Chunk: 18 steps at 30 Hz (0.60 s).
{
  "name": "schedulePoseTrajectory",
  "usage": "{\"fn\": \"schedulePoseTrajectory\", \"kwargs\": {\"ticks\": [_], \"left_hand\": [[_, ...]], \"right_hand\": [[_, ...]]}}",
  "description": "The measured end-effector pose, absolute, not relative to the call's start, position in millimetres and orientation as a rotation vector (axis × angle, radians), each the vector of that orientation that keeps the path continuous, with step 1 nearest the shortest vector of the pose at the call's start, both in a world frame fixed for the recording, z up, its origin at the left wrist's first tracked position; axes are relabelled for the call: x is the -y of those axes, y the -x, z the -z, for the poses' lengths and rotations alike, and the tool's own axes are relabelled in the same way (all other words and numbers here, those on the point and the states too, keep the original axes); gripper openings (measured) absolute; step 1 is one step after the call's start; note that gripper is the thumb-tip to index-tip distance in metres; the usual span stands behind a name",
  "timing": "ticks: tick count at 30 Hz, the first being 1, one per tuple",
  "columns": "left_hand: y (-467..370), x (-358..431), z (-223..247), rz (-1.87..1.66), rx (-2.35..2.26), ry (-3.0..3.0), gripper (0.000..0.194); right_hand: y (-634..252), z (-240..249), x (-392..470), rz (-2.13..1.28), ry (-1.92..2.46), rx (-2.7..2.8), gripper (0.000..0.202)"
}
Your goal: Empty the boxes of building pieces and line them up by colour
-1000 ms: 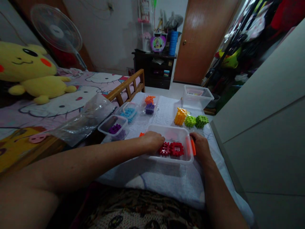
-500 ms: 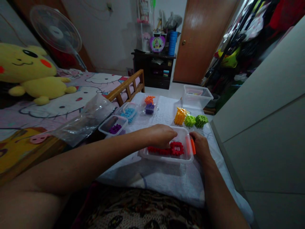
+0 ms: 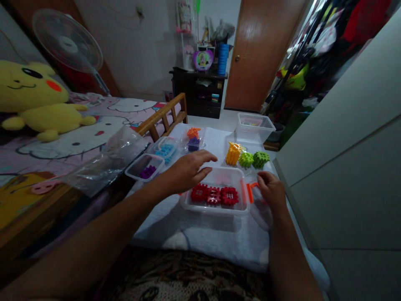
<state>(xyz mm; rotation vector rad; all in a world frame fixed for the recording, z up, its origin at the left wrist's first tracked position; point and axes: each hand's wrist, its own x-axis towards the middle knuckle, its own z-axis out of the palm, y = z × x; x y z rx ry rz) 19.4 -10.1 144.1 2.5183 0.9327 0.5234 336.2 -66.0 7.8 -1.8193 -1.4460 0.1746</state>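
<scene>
A clear plastic box (image 3: 216, 211) with orange side latches stands on the white cloth in front of me. Inside lie several red interlocking blocks (image 3: 214, 195) in a row. My left hand (image 3: 191, 169) hovers over the box's left rim, fingers apart, holding nothing. To the right of the box, my right hand (image 3: 272, 190) has its fingers curled beside an orange latch (image 3: 250, 192). Whatever may be between those fingers is hidden. Beneath that hand there is something transparent that I cannot make out clearly.
Behind the box sit yellow blocks (image 3: 233, 154), light green blocks (image 3: 246, 159) and dark green blocks (image 3: 260, 159). Left are containers with purple pieces (image 3: 147, 172) and blue pieces (image 3: 166, 152). A larger clear bin (image 3: 254, 128) stands farther back. A wooden bed rail (image 3: 161, 117) borders the left.
My left hand has risen out of the box and moved left, its fingers spreading; the red blocks now show fully. My right hand has shifted slightly right, away from the box's side.
</scene>
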Motion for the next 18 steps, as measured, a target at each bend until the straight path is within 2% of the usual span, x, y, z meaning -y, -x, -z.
{"fn": "schedulePoseTrajectory", "kwargs": {"ticks": [4,8,12,18], "left_hand": [[14.4,25.0,-109.4,-0.952,-1.184,-2.209,0.036],[30.9,36.7,-60.5,-1.004,-1.355,-1.859,0.048],[34.1,37.5,-27.6,-1.067,-1.399,-1.443,0.052],[27.0,35.2,-22.2,-1.090,-1.237,-1.065,0.045]], "right_hand": [[-366.8,-10.9,88.1,-0.156,1.936,1.494,0.051],[-383.8,4.9,113.8,-0.108,2.097,1.673,0.072],[-387.0,25.4,128.3,-0.048,2.263,1.699,0.061],[-382.3,29.5,127.2,0.090,2.359,1.658,0.042]]}}
